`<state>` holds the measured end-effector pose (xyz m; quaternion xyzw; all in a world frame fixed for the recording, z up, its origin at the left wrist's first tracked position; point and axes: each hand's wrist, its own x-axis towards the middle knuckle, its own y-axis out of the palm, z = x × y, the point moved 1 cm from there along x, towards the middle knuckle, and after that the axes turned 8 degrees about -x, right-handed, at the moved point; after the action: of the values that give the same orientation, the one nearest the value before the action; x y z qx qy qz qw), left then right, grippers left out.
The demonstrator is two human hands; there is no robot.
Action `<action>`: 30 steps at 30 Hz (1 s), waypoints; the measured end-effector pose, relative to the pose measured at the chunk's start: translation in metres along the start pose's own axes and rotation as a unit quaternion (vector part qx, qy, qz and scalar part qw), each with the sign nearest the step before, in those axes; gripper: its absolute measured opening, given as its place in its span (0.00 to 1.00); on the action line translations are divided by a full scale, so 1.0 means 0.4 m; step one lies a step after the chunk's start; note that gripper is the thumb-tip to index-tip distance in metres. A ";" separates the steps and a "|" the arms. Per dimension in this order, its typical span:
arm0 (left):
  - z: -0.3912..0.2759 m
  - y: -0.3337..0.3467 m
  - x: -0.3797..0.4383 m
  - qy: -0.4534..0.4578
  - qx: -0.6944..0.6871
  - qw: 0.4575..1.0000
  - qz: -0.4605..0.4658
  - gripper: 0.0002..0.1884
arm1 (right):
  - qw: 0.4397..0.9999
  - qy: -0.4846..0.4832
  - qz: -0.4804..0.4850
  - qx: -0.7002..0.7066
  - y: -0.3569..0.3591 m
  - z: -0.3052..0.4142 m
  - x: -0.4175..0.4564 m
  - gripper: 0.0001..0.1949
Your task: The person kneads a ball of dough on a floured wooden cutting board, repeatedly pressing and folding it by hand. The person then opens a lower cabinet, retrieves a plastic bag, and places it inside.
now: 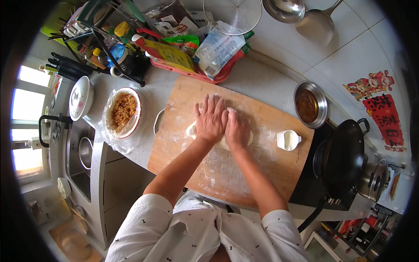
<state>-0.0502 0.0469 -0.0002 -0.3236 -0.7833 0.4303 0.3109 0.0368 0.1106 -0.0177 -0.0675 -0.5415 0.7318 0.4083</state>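
Pale dough lies on a floured wooden board, mostly hidden beneath my two hands. My left hand presses down on it with the palm, fingers stretched toward the far side and slightly apart. Right beside it, touching at the thumb side, my right hand is curled over the dough with its knuckles up and fingertips out of sight. Loose flour streaks the board around both hands. A small white cup with white powder, probably flour, stands on the board to the right.
A plastic-lined bowl of brown crumbly filling sits left of the board. Behind are a red basket of packets and a condiment rack. At right stand a steel bowl of brown liquid and a black wok.
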 end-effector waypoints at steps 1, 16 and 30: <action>0.003 0.006 0.030 0.001 -0.009 1.000 -0.007 0.23 | 1.000 0.007 0.027 0.006 -0.001 -0.007 0.030 0.12; -0.085 -0.027 -0.260 0.015 -0.046 0.999 0.001 0.18 | 0.996 0.011 -0.053 0.075 -0.117 0.038 -0.251 0.14; -0.073 0.085 0.081 0.003 -0.041 0.997 -0.063 0.19 | 0.995 0.047 0.064 -0.058 -0.012 -0.110 0.053 0.10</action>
<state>-0.0391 0.0999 -0.0105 -0.2878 -0.8182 0.3763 0.3258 0.0491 0.1577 -0.0243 -0.1598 -0.5575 0.7201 0.3810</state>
